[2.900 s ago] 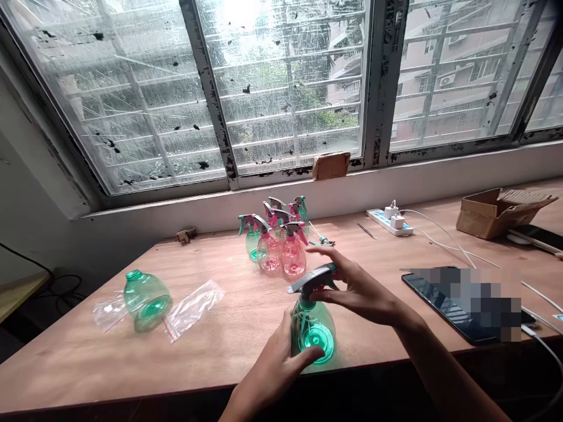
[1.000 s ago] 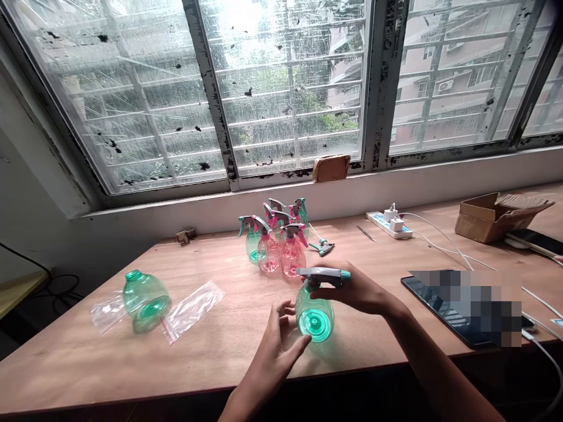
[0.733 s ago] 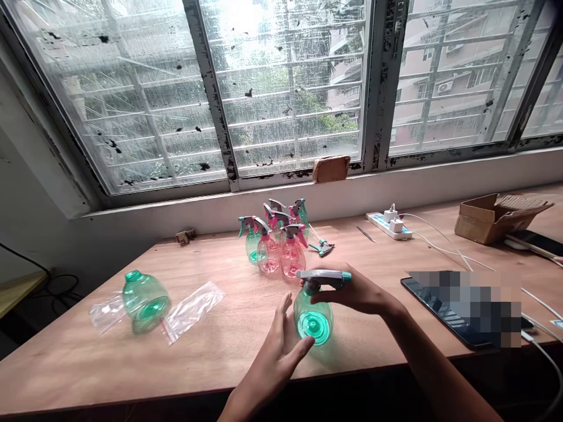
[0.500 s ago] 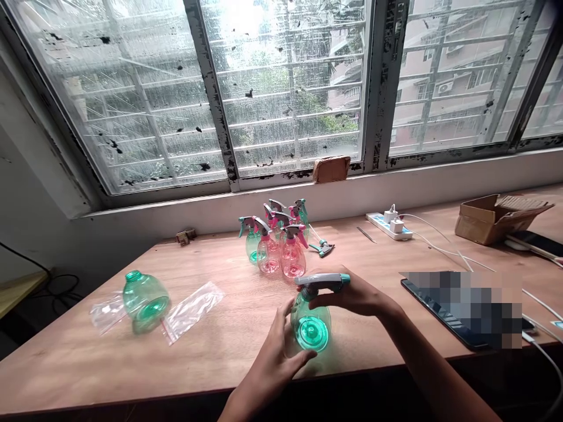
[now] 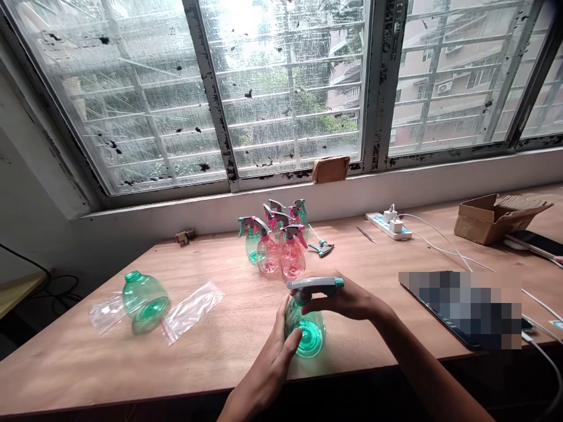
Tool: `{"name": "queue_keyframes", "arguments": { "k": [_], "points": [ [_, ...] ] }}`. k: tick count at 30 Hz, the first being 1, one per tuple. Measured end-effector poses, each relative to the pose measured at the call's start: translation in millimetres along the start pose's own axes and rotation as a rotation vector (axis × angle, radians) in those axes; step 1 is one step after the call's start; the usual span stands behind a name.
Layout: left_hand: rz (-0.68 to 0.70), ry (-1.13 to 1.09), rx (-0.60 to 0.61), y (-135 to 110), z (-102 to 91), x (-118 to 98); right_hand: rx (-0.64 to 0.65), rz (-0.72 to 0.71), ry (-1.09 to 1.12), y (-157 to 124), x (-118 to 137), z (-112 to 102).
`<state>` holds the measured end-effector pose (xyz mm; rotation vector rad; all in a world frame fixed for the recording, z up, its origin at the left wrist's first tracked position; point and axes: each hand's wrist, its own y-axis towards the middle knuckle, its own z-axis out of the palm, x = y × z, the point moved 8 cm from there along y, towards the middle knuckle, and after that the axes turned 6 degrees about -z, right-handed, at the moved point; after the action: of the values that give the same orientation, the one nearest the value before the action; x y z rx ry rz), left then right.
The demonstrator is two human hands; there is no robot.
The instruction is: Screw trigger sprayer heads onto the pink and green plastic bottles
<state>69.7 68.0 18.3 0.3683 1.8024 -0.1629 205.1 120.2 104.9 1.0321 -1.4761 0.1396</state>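
A green spray bottle (image 5: 307, 331) with a grey trigger head (image 5: 313, 285) is tilted toward me above the wooden table (image 5: 220, 357), its round base facing the camera. My left hand (image 5: 273, 357) cups the bottle's left side, fingers curled on it. My right hand (image 5: 347, 298) grips the neck just under the trigger head. A capless green bottle (image 5: 145, 300) lies on its side at the left, beside clear plastic bags (image 5: 191, 309). Several pink and green spray bottles (image 5: 278, 245) stand in a cluster behind.
A loose trigger head (image 5: 322, 247) lies right of the cluster. A power strip (image 5: 389, 225) with white cables runs right. A dark tablet (image 5: 457, 308), a cardboard box (image 5: 495, 217) and another phone (image 5: 534, 241) sit at the right. The window sill holds a brown block (image 5: 331, 168).
The bottle has come slightly nearer and left. My left hand, open beside it a second ago, has closed onto the bottle's side. My right hand stays on the neck.
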Motion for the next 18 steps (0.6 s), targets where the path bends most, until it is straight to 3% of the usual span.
{"name": "queue_keyframes", "arguments": {
  "k": [9,14,18],
  "points": [
    [-0.05,-0.081,-0.075,5,-3.5,6,-0.005,0.009,0.001,-4,0,-1],
    [0.085,0.146,0.018,-2,5.5,-5,-0.003,-0.025,-0.078,-6,5,-7],
    [0.107,0.188,0.085,-2,10.8,12,0.045,0.003,-0.107,-14,14,-16]
  ]
}}
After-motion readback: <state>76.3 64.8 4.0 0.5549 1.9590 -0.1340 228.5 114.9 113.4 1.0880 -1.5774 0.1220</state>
